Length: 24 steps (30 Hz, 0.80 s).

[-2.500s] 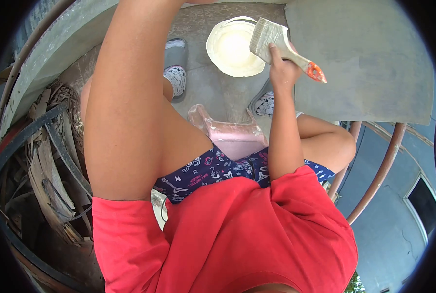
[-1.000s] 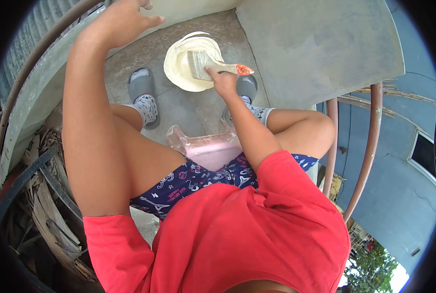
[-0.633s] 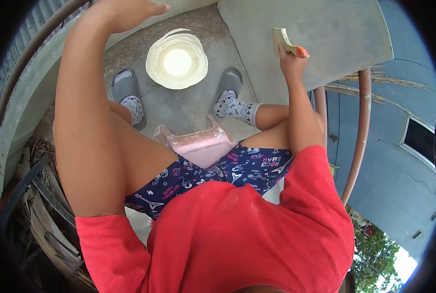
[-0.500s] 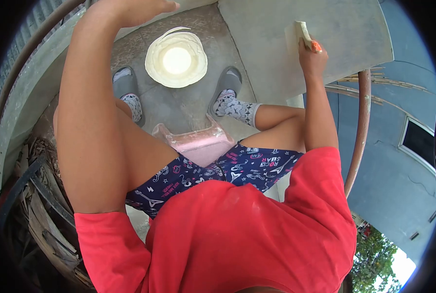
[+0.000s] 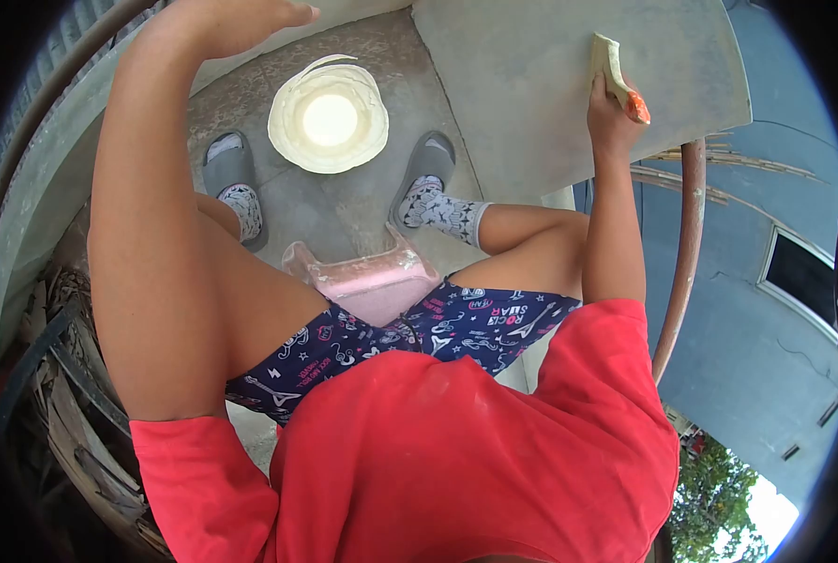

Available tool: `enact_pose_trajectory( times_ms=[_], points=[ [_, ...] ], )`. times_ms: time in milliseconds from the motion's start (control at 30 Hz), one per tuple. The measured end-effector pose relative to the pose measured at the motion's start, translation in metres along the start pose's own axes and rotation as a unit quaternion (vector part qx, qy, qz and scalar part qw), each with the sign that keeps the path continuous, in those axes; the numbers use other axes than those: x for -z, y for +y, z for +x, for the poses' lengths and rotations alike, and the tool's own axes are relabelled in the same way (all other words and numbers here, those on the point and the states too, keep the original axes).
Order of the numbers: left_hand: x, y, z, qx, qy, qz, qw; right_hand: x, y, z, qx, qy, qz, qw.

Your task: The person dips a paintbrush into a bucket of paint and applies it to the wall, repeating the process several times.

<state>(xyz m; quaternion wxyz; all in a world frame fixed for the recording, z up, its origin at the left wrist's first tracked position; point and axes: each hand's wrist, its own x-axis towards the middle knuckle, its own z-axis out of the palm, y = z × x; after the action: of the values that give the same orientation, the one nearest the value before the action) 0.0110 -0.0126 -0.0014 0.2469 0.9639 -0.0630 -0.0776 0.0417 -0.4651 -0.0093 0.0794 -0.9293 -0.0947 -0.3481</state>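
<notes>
My right hand [image 5: 614, 122] is wrapped round a paintbrush [image 5: 609, 58] coated cream, with an orange end sticking out beside my fingers. The brush overlaps the grey panel [image 5: 513, 94] at the upper right. My left hand [image 5: 241, 23] reaches to the top edge, partly cut off by the frame, with one digit stretched out to the right. Below that hand, on the floor between my feet, stands a round container [image 5: 283, 131] smeared with cream paint. Pale liquid paint [image 5: 330, 119] shows in its middle.
A pink plastic stool [image 5: 381, 281] is under me. My grey slippers [image 5: 228, 164] stand either side of the container. A rusty pipe [image 5: 686, 253] rises at the right, by bamboo sticks [image 5: 756, 159]. Dry husks [image 5: 81, 422] and a dark metal frame [image 5: 34, 361] lie at the left.
My right hand has moved the brush a little to the right across the panel, and the brush has turned slightly. The whole view has shifted slightly; my left hand keeps much the same pose.
</notes>
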Motion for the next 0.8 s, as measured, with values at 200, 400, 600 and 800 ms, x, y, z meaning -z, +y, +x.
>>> enact_pose_trajectory(
  times_ms=[200,400,600,800],
  points=[
    [0.006,0.023,-0.005,0.031,-0.022,-0.010,0.999,-0.070,0.005,-0.064,0.047,-0.155,-0.062,0.985],
    [-0.002,0.024,0.002,0.008,-0.036,-0.010,0.999,-0.014,0.006,-0.021,0.041,-0.048,-0.091,0.994],
    [0.000,0.058,0.007,-0.014,-0.062,-0.049,0.997,0.001,-0.011,-0.060,0.057,-0.030,-0.026,0.998],
    [0.001,0.072,0.009,-0.028,-0.091,-0.025,0.995,-0.030,0.021,-0.055,0.059,-0.147,-0.122,0.980]
  ],
)
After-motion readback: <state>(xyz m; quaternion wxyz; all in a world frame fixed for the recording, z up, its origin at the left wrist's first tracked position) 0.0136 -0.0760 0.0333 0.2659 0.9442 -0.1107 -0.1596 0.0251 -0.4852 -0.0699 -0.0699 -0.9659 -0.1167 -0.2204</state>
